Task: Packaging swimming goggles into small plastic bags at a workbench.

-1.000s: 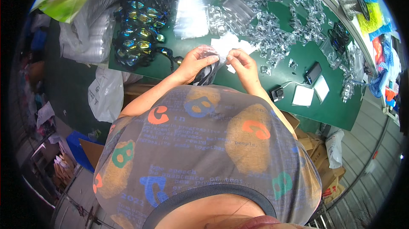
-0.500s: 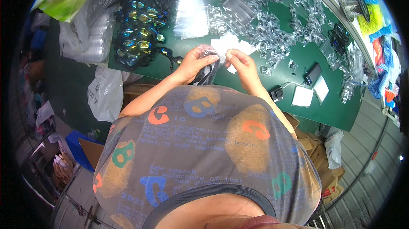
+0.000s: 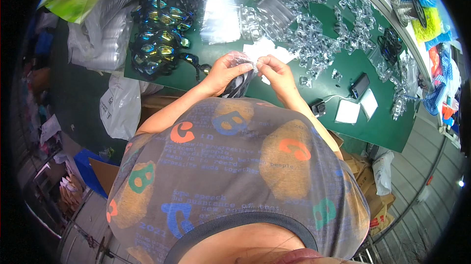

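Note:
My left hand (image 3: pixel 223 75) is closed on a clear plastic bag (image 3: pixel 238 85) with black straps in it, held at the table's front edge close to my body. The thumb and fingers of my right hand (image 3: pixel 275 72) pinch together at the bag's upper corner, right beside my left fingertips. What exactly lies between the right fingertips is too small to make out. Just beyond both hands lie several white paper slips (image 3: pixel 265 48). A heap of black swim goggles (image 3: pixel 164 33) with shiny mirrored lenses fills the table to the left, one strap trailing toward my left hand.
A stack of flat clear bags (image 3: pixel 221 18) lies past the hands. Small clear plastic pieces (image 3: pixel 319 43) spread over the green table's (image 3: pixel 294 102) far right. Nearer sit a black device (image 3: pixel 360 86) with a white cable and white cards (image 3: pixel 347 111). Plastic-wrapped rolls (image 3: pixel 98 48) stand left.
My right fingertips have shifted slightly left, closer to my left fingertips. The left hand keeps its hold on the bag in nearly the same place.

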